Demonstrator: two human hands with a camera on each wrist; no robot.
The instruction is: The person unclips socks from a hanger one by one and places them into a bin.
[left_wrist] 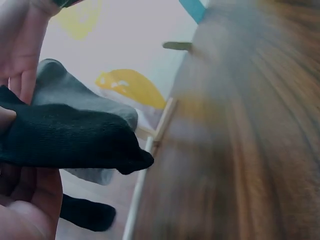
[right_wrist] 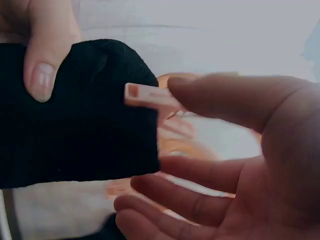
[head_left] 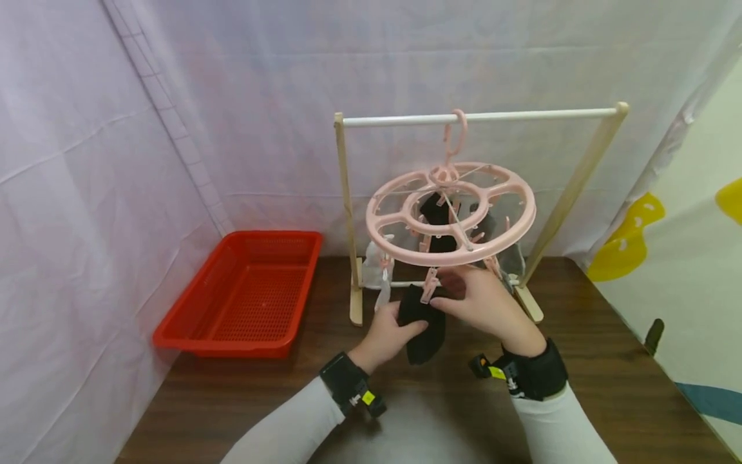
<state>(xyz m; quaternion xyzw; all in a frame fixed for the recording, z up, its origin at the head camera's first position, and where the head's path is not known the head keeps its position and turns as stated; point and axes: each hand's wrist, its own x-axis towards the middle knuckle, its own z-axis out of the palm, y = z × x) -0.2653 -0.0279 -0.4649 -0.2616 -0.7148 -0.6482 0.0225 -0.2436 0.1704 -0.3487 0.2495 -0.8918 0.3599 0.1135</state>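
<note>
Holding the upper edge flat and letting the pink clothespin [head_left: 429, 285] bite well over it should seat the black sock [head_left: 427, 346] securely. The left hand [head_left: 379, 338] pinches the sock at its left side, its lower end free below the near rim of the round hanger [head_left: 429, 259]; the right hand [head_left: 484, 303], fingers loosely spread, has its thumb at the clothespin.
</note>
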